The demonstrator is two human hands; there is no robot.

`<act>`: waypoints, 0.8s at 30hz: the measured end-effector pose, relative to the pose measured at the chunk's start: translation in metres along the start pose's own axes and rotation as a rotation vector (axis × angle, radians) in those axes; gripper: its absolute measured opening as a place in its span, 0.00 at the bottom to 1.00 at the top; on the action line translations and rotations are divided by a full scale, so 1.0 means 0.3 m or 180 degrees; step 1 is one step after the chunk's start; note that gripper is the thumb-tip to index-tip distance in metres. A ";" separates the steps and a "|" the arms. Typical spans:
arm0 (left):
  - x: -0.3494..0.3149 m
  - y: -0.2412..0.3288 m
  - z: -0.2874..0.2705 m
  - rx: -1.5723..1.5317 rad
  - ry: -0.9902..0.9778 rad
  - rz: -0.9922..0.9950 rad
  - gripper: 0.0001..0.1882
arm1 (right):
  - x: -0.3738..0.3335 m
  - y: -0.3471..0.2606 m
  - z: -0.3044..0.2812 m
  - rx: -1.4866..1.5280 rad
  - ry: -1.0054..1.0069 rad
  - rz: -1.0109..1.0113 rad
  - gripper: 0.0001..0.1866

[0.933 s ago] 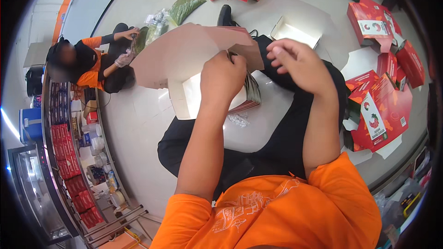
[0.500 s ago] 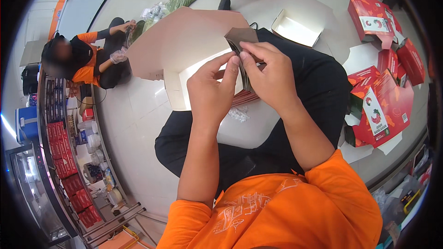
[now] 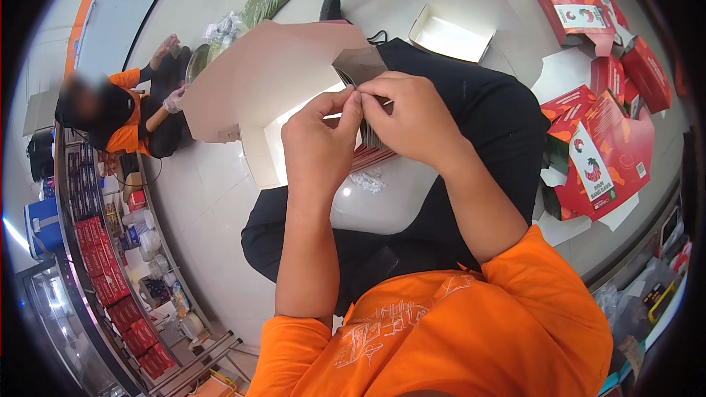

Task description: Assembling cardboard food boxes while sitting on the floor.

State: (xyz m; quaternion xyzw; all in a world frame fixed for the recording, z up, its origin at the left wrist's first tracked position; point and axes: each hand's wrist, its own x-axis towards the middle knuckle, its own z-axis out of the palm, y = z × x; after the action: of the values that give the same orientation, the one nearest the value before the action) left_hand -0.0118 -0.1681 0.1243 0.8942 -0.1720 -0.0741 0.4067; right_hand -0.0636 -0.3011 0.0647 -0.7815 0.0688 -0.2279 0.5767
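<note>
An open cardboard food box (image 3: 259, 153) with a cream inside stands in front of me, its broad lid panel (image 3: 243, 73) spread to the far left. My left hand (image 3: 320, 140) is closed in a pinch at the box's right side. Against its fingertips, my right hand (image 3: 412, 114) pinches too, thumb and forefinger bent. Both sets of fingertips meet on the edge of a grey-brown cardboard flap (image 3: 362, 65). Below the fingers, a stack of folded cardboard sheets (image 3: 370, 153) shows its layered edges. My hands partly hide the fold.
A second open box (image 3: 452, 33) lies beyond my right knee. Red cartons (image 3: 603, 169) are heaped at the right. A gloved co-worker (image 3: 118, 114) sits at the left near a bag of green leaves (image 3: 268, 1). Shelves (image 3: 103, 261) with boxes line the left side.
My fingertips have drawn together, the two hands now touching at the flap's edge. The whole view has shifted slightly. The co-worker's far hand has moved back from the bag.
</note>
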 end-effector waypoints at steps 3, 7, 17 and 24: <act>-0.019 0.006 -0.013 0.0144 -0.0112 0.0049 0.15 | 0.028 0.035 -0.071 0.0370 -0.0058 0.0493 0.12; -0.074 -0.020 -0.027 0.0296 0.0208 0.0367 0.15 | 0.148 0.180 -0.259 -0.1000 0.0608 0.0765 0.13; -0.204 -0.332 -0.130 0.0615 0.1892 0.1784 0.09 | 0.367 0.875 -0.213 -0.3148 -0.1570 0.1284 0.19; -0.240 -0.686 -0.046 -0.0974 0.1897 0.0989 0.22 | 0.328 0.842 -0.270 -0.3302 -0.0961 0.0878 0.14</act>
State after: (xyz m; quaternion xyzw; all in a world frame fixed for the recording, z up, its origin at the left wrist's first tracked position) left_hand -0.0242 -0.0064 -0.0221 0.7685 -0.1666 0.2273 0.5744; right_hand 0.0277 -0.4903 -0.1249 -0.9707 0.1902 0.0279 0.1444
